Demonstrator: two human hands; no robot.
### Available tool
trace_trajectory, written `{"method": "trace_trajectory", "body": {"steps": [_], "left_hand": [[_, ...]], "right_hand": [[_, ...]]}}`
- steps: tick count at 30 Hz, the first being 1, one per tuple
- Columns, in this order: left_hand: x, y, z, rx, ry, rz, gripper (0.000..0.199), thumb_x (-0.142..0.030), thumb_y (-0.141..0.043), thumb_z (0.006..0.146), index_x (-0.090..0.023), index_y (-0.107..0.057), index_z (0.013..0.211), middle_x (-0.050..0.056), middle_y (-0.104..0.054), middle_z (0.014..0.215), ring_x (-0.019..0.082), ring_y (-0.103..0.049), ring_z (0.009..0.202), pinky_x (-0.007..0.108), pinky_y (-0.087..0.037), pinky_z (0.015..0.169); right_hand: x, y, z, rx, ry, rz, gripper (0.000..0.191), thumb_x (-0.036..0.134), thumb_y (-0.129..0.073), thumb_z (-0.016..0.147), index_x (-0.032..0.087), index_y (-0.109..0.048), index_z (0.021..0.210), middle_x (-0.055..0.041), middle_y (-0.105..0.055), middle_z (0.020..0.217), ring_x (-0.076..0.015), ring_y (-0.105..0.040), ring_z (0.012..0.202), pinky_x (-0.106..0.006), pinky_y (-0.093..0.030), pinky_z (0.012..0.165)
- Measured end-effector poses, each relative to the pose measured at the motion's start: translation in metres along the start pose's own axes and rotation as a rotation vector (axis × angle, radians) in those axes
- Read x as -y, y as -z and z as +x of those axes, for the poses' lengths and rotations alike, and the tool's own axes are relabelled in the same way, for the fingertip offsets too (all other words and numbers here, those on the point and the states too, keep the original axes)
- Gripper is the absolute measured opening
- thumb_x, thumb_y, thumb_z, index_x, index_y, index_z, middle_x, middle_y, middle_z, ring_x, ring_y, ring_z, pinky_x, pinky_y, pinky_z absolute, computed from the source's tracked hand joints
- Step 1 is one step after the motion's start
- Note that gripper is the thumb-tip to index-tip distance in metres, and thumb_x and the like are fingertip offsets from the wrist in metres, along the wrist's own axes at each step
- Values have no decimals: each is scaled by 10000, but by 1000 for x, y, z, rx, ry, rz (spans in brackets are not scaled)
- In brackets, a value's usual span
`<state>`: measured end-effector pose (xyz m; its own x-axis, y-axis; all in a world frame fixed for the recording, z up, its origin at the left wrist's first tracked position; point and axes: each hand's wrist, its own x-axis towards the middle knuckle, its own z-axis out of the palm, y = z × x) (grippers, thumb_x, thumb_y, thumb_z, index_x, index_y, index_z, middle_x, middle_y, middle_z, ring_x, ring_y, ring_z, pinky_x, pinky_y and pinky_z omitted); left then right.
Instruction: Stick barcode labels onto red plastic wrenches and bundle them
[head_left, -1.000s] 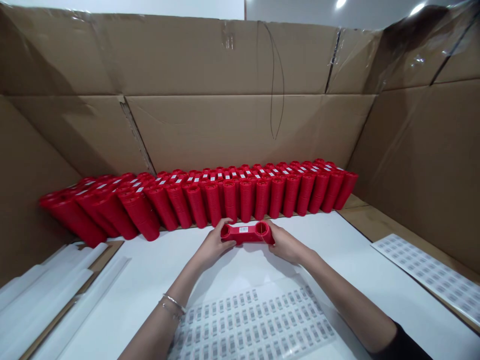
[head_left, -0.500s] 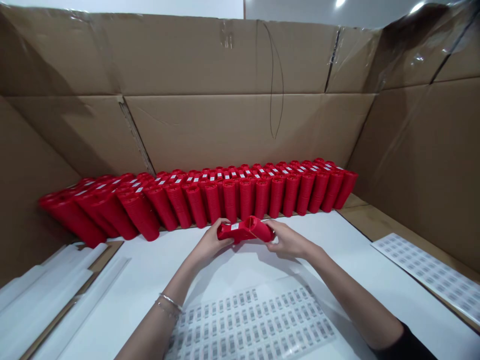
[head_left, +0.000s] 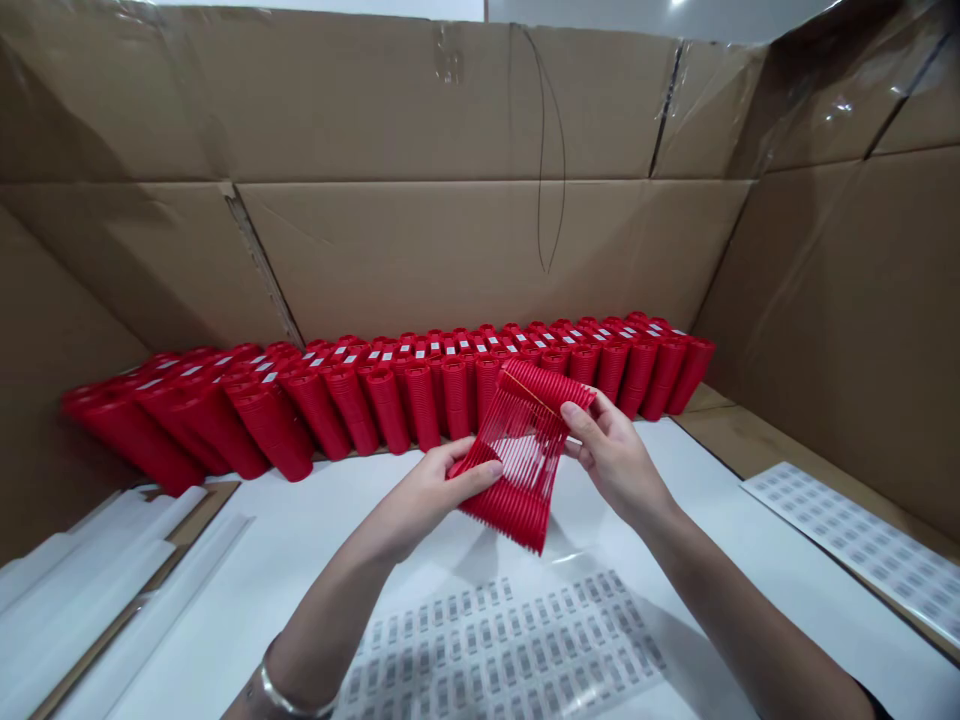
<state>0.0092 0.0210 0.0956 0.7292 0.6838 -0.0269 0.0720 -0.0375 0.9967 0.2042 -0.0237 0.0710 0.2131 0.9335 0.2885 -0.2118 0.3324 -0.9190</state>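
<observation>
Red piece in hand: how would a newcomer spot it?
Find the cardboard back wall, then the red row below. In front, over the white table, the left hand and right hand hold the red piece. Unlike the row, it shows see-through gaps.

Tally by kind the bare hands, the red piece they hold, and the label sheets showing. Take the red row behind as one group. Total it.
Bare hands: 2, left hand and right hand
Held red piece: 1
Label sheets showing: 2, near sheet and far-right sheet; any beneath can't be told
Red row: 1 group
Total: 6
</observation>
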Motion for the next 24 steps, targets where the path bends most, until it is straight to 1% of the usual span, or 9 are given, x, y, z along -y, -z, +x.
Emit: {"method": "trace_trajectory", "body": {"steps": [2, 4, 8, 12, 15, 17, 19, 21, 24], "left_hand": [[-6, -8, -5, 52, 13, -100, 397, -359, -595, 807, -112, -578, 1117, 114, -623, 1053, 217, -596, 924, 285, -451, 781], [-11, -14, -10, 76, 36, -170, 406, -340, -603, 805, -106, -574, 1135, 117, -626, 1040, 211, -598, 911, 261, -451, 741], [-17, -21, -17, 57, 92, -277, 432, -314, -615, 796, -118, -546, 1175, 112, -619, 1058, 198, -601, 904, 232, -450, 716], [-21, -27, -25, 20, 161, -313, 463, -318, -634, 778, -146, -525, 1194, 113, -608, 1080, 216, -602, 925, 238, -467, 700], [-24, -30, -30, 53, 155, -322, 440, -323, -638, 781, -154, -533, 1174, 117, -605, 1083, 221, -605, 925, 250, -478, 700], [-26, -31, -32, 82, 136, -343, 410, -308, -636, 786, -148, -543, 1151, 116, -608, 1072, 208, -615, 890, 253, -482, 705], [-26, -32, -32, 99, 128, -387, 382, -287, -635, 789, -140, -551, 1132, 115, -614, 1053, 189, -623, 843, 249, -484, 705], [-26, -32, -31, 120, 126, -447, 345, -260, -630, 793, -128, -563, 1105, 117, -619, 1034, 171, -627, 793, 244, -487, 695], [-22, -34, -26, 154, 118, -532, 290, -216, -621, 798, -107, -584, 1064, 125, -619, 1026, 184, -629, 824, 244, -491, 705]], "right_hand": [[9, -4, -6, -10, -52, 15, 441, 472, -579, 795, 194, -461, 1117, -93, -525, 1186, -176, -574, 968, -247, -527, 691], [15, -6, -10, -14, -88, 23, 444, 481, -584, 789, 196, -469, 1109, -93, -531, 1179, -172, -586, 938, -238, -527, 669], [23, -7, -14, -2, -114, 36, 446, 477, -598, 781, 201, -471, 1108, -83, -554, 1133, -148, -605, 855, -226, -524, 643], [28, -10, -19, 25, -137, 56, 439, 463, -610, 777, 210, -473, 1108, -65, -582, 1071, -123, -605, 786, -200, -509, 599], [32, -14, -24, 47, -161, 84, 429, 454, -611, 780, 206, -486, 1106, -59, -594, 1026, -91, -588, 726, -162, -485, 555], [34, -15, -26, 66, -183, 97, 432, 460, -600, 787, 196, -491, 1110, -65, -595, 1007, -81, -578, 690, -160, -481, 539], [36, -16, -29, 77, -199, 89, 451, 480, -588, 789, 191, -487, 1120, -76, -593, 1008, -95, -585, 688, -178, -489, 533], [37, -17, -31, 67, -193, 53, 480, 499, -587, 782, 192, -477, 1134, -87, -585, 1029, -121, -599, 730, -187, -497, 530], [39, -17, -35, 41, -137, -9, 501, 500, -608, 763, 203, -461, 1137, -88, -570, 1068, -134, -606, 775, -173, -496, 522]]}}
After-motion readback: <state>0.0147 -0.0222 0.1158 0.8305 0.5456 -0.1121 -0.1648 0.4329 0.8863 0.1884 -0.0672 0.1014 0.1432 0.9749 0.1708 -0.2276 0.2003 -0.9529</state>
